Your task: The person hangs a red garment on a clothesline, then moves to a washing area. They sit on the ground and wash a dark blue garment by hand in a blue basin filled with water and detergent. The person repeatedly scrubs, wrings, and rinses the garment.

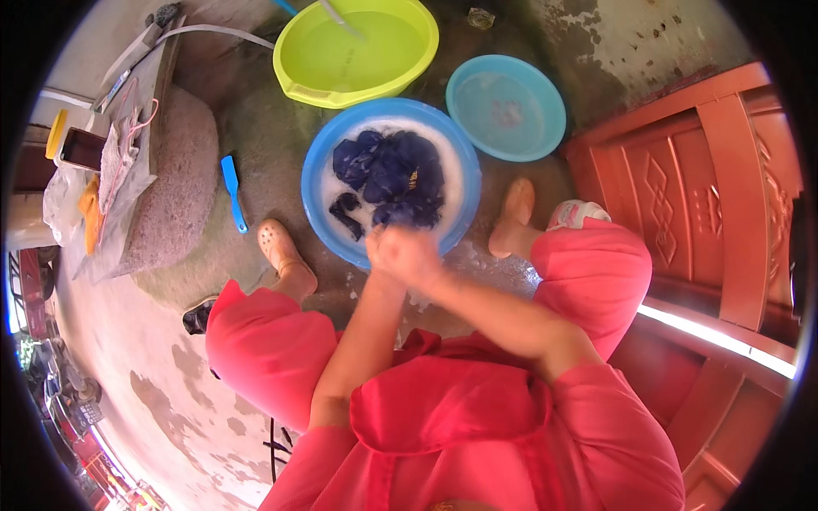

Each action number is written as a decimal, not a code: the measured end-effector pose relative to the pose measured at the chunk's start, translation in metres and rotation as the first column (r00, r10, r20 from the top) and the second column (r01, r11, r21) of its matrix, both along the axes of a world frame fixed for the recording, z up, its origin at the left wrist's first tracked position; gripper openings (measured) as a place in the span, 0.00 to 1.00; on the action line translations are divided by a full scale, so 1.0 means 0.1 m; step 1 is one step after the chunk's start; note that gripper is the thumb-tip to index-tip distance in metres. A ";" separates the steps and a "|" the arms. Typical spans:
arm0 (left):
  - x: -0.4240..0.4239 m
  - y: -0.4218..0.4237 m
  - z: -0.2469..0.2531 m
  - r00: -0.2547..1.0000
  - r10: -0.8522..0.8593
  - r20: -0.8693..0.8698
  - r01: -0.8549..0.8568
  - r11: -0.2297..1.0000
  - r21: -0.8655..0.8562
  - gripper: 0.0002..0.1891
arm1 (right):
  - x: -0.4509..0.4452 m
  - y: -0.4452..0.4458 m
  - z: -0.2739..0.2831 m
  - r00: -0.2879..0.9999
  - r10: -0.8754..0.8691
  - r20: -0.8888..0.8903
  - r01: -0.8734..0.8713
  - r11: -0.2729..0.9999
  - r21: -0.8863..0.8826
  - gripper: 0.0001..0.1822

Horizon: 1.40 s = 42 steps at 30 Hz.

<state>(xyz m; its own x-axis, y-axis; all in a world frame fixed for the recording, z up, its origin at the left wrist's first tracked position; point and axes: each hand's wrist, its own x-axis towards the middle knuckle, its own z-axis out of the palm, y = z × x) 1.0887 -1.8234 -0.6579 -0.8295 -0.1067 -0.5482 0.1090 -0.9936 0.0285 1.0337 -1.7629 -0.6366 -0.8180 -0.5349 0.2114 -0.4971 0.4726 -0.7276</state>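
Dark blue wet cloth (390, 169) lies bunched in sudsy water inside a blue plastic basin (471, 185) between the feet. A small black piece of cloth (347, 216) floats at the basin's left. Over the near rim, my left hand (383, 252) and my right hand (412, 252) come together, blurred by motion, at the near edge of the dark cloth. Which hand lies on top is hard to tell, since the forearms meet there. Whether the fingers grip any of the cloth is hidden by the blur.
Beyond the basin stand a lime-green tub (409, 76) of water with a hose in it and a light blue basin (557, 121). A blue-handled brush or scraper (233, 191) lies on the wet floor at left. A stone slab (172, 185) is further left, carved red wooden doors (677, 211) at right.
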 end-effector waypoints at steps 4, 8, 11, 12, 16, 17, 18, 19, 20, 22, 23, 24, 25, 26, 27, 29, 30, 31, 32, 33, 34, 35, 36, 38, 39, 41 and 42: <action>-0.10 0.16 0.17 0.957 0.018 0.290 0.008 0.996 -0.089 0.19 | -0.15 0.12 -0.04 0.990 -0.038 0.137 0.044 0.998 -0.046 0.10; 0.01 0.06 -0.05 0.995 -0.094 0.043 0.094 0.995 -0.009 0.20 | 0.01 0.11 0.21 0.977 -0.047 0.209 0.067 0.994 -0.090 0.08; 0.12 -0.15 -0.22 0.959 -0.216 -0.184 0.227 0.973 0.037 0.21 | 0.38 0.12 0.29 0.999 0.044 -0.007 -0.044 0.990 -0.135 0.07; 0.10 -0.12 -0.11 0.979 -0.194 -0.061 0.196 0.980 0.031 0.21 | 0.35 0.13 0.17 0.999 0.043 0.024 -0.040 0.993 -0.115 0.06; -0.07 0.28 -0.01 0.972 -0.028 0.232 0.067 0.984 -0.164 0.19 | -0.50 0.26 -0.07 0.977 -0.102 0.186 0.069 0.982 0.176 0.15; -0.12 0.27 0.00 0.974 -0.002 0.225 0.052 0.975 -0.217 0.21 | -0.65 0.22 -0.09 0.970 -0.163 0.183 0.118 0.965 0.233 0.15; -0.11 0.24 0.03 0.955 -0.030 0.294 0.087 0.980 -0.180 0.26 | -0.74 0.20 -0.13 0.957 -0.221 0.185 0.158 0.940 0.304 0.15; -0.15 0.15 0.10 0.934 -0.058 0.354 0.117 0.982 -0.149 0.31 | -0.85 0.17 -0.14 0.944 -0.277 0.179 0.198 0.910 0.365 0.15; -0.18 0.07 0.13 0.908 -0.087 0.411 0.146 0.983 -0.115 0.36 | -0.94 0.20 -0.17 0.929 -0.270 0.255 0.182 0.930 0.319 0.16; -0.17 0.04 -0.07 0.935 -0.074 0.348 0.126 0.984 -0.129 0.41 | -1.08 0.31 -0.51 0.949 -0.115 0.294 0.057 0.979 0.198 0.20; -0.14 0.04 -0.18 0.945 -0.063 0.321 0.111 0.985 -0.133 0.43 | -1.03 0.37 -0.69 0.943 0.118 0.310 -0.208 0.939 0.273 0.22; -0.15 0.03 -0.17 0.934 -0.110 0.341 0.175 0.970 -0.168 0.41 | -0.90 0.45 -0.92 0.941 0.261 0.216 -0.327 0.868 0.373 0.22; -0.13 0.02 -0.22 0.921 -0.093 0.379 0.159 0.977 -0.145 0.40 | -0.74 0.51 -1.08 0.901 0.411 0.141 -0.425 0.771 0.475 0.23; -0.09 0.01 -0.29 0.905 -0.073 0.419 0.135 0.983 -0.122 0.40 | -0.63 0.45 -1.12 0.869 0.399 0.291 -0.494 0.688 0.532 0.23; -0.06 0.00 -0.34 0.887 -0.055 0.458 0.112 0.989 -0.099 0.39 | -0.55 0.36 -1.12 0.824 0.365 0.433 -0.564 0.596 0.571 0.24; -0.01 -0.01 -0.42 0.824 -0.007 0.567 0.087 0.990 -0.115 0.38 | -0.49 0.18 -1.15 0.877 0.174 0.447 -0.447 0.633 0.632 0.23; -0.03 0.02 -0.45 0.788 0.018 0.616 0.059 0.993 -0.104 0.38 | -0.42 0.13 -1.37 0.902 -0.033 0.430 -0.279 0.715 0.641 0.23; -0.03 0.03 -0.48 0.749 0.046 0.662 0.026 0.995 -0.098 0.39 | -0.37 0.08 -1.61 0.879 -0.236 0.413 -0.100 0.757 0.646 0.23; -0.02 0.01 -0.46 0.785 0.059 0.616 0.007 0.995 -0.104 0.37 | -0.41 0.06 -1.84 0.893 -0.231 0.387 -0.137 0.679 0.721 0.24; -0.02 0.00 -0.43 0.805 0.039 0.592 0.037 0.993 -0.116 0.36 | -0.46 0.13 -2.20 0.884 -0.252 0.393 -0.168 0.613 0.772 0.21; -0.05 -0.02 -0.41 0.826 0.013 0.564 0.073 0.989 -0.130 0.35 | -0.53 0.23 -2.49 0.875 -0.279 0.396 -0.195 0.546 0.815 0.21; -0.04 -0.06 -0.41 0.843 0.004 0.537 0.091 0.985 -0.149 0.34 | -0.60 0.28 -2.58 0.880 -0.226 0.418 -0.250 0.528 0.811 0.19; -0.03 -0.09 -0.41 0.838 0.008 0.546 0.080 0.987 -0.136 0.31 | -0.67 0.30 -2.61 0.884 -0.173 0.435 -0.299 0.506 0.809 0.17; -0.02 -0.10 -0.42 0.829 0.000 0.559 0.099 0.984 -0.147 0.28 | -0.79 0.31 -2.54 0.921 0.041 0.388 -0.359 0.479 0.801 0.15; 0.00 -0.10 -0.44 0.824 -0.019 0.566 0.120 0.982 -0.142 0.27 | -0.81 0.31 -2.45 0.920 0.152 0.362 -0.391 0.450 0.803 0.15; 0.05 -0.09 -0.53 0.854 -0.005 0.521 0.117 0.976 -0.183 0.27 | -0.90 0.27 -2.15 0.908 0.151 0.390 -0.414 0.447 0.793 0.14; 0.06 -0.05 -0.54 0.869 -0.009 0.494 0.121 0.973 -0.195 0.27 | -0.96 0.29 -1.98 0.907 0.161 0.389 -0.419 0.429 0.800 0.14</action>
<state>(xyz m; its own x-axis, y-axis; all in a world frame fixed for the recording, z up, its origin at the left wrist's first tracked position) 1.0947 -1.8287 -0.7121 -0.4711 -0.2220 -0.8537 -0.0391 -0.9616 0.2716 0.9376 -1.7341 -0.8349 -0.5258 -0.5490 -0.6497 -0.6216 0.7694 -0.1471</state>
